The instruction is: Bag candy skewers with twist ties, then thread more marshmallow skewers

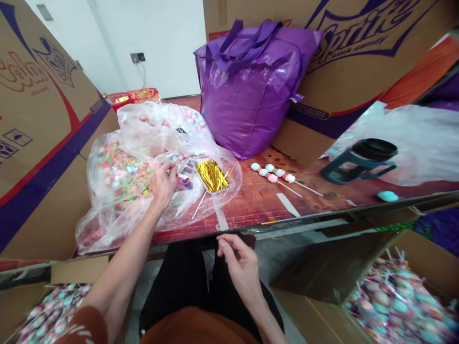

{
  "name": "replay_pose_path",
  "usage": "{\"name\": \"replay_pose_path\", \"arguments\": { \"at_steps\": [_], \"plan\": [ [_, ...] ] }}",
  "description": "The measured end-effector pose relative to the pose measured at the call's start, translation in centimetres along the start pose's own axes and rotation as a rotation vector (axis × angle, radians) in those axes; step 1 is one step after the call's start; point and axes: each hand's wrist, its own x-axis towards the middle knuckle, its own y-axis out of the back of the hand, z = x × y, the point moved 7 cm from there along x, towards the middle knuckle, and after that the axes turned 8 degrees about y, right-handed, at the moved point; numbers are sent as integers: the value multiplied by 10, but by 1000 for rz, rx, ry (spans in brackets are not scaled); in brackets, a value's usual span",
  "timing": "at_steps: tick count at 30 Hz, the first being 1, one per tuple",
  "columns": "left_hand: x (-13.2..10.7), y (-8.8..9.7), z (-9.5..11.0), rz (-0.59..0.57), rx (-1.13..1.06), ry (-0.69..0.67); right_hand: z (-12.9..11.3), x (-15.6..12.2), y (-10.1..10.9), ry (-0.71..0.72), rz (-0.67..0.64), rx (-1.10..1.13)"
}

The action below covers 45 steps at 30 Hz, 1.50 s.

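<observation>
Bare tabletop (258, 200) lies three o'clock of the candy bag (118, 172). The left hand (163, 184) is on the bag, grip unclear. The right hand (240, 263) is below the table edge, fingertips pinched.

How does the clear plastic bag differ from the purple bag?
The clear plastic bag is see-through and lies slumped, showing candies; the purple bag is opaque and stands upright. The left hand touches the clear one; no hand touches the purple one. Both sit on the table.

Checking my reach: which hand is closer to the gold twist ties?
Left. The left hand rests on the clear bag just left of the gold twist ties; the right hand is below the table edge, farther off.
</observation>
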Motion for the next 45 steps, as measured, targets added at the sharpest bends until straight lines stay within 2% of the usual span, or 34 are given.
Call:
{"name": "replay_pose_path", "arguments": {
  "at_steps": [2,6,8,10,12,14,17,18,20,22,27,31,33,39,42,45],
  "plan": [
    [-29,13,10,28,-132,-22,-5,4,-11,-22,-4,63],
    [-105,13,34,-87,-416,-49,-22,17,-39,-47,46,272],
    [-135,8,40,-113,-516,3,-27,21,-50,-59,98,360],
    [-154,4,39,-93,-625,118,-27,23,-51,-66,177,402],
    [-163,-3,30,-102,-799,312,-24,24,-44,-52,252,386],
    [-167,-20,24,-244,-1023,541,-23,26,-30,-11,273,326],
    [-173,-43,30,-599,-1276,807,-28,31,-14,48,133,226],
    [-174,-46,31,-675,-1316,876,-31,32,-11,58,63,196],
    [-177,-47,29,-719,-1346,994,-37,35,-3,70,-39,147],
    [-181,-46,26,-724,-1319,1046,-44,37,6,88,-62,112],
    [-197,-48,35,-865,-1271,1003,-54,42,17,96,-121,70],
    [-195,-55,36,-805,-1393,1082,-48,42,15,60,-237,68],
    [-189,-57,33,-724,-1377,1078,-40,42,17,18,-223,105],
    [-176,-58,31,-449,-1284,922,-14,34,30,-68,157,263],
    [-179,-60,39,-419,-1246,835,-7,29,27,-77,241,351],
    [-180,-61,45,-412,-1173,743,-5,30,34,-47,313,326]
  ]
}}
